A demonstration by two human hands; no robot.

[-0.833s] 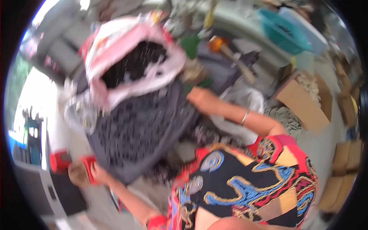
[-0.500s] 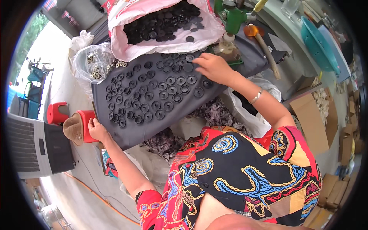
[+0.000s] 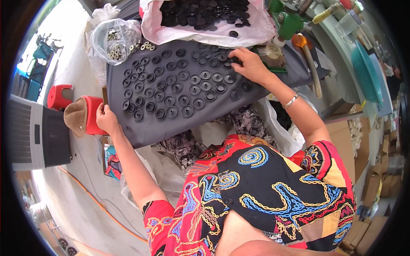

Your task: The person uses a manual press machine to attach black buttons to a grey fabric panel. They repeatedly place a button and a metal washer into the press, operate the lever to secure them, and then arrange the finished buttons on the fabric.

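My right hand (image 3: 251, 66) is over the far right part of a dark grey cloth-covered table (image 3: 145, 132). Its thumb and fingers close on a dark round plastic cap (image 3: 234, 60), partly hidden by the fingers. Rows of black round caps (image 3: 183, 100) lie spread on the cloth, many with a raised ring and a small centre stud. At the table's left edge, my left hand (image 3: 107, 120) has its fingers curled together beside a red stool (image 3: 95, 114); what they hold, if anything, is hidden.
Behind the caps lies an open white sack (image 3: 209, 37) full of black discs. A clear bag (image 3: 113, 40) with small metal rings stands at the far left. At the right are a green hand press (image 3: 290, 23), an orange-headed mallet (image 3: 314, 68) and a teal basket (image 3: 368, 72).
The head view has shifted, so the table and sack sit further right and higher. My right hand has closed on a dark cap among the far right ones; my left stays at the table's left edge.
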